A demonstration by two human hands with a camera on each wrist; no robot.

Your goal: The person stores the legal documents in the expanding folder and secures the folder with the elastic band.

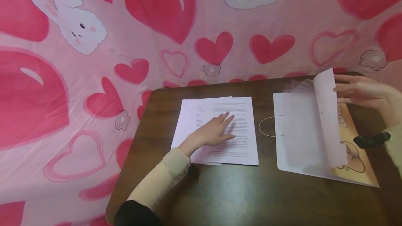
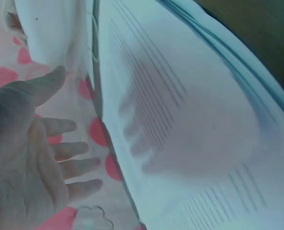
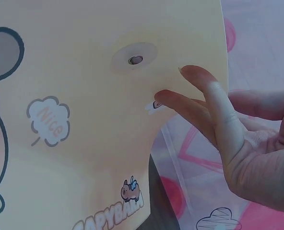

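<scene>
My left hand [image 1: 216,128] lies over a stack of printed paper sheets [image 1: 242,152], its fingers spread and straight. In the left wrist view, that hand [image 2: 41,158] casts a shadow on the text. To the right, a folder [image 1: 295,149], white inside, lies with its cover raised. My right hand [image 1: 361,91] holds the cover's upper edge. In the right wrist view, two fingertips lie against the yellow capybara-printed outside of the cover [image 3: 94,163], close to a round hole, with another finger partly hidden behind its edge.
A thin elastic loop [image 1: 262,126] sticks out from the folder's left side. Blurred clear plastic [image 1: 298,84] shows at the folder's top. The brown table [image 1: 226,191] backs onto a pink cloth [image 1: 176,6] printed with hearts and rabbits.
</scene>
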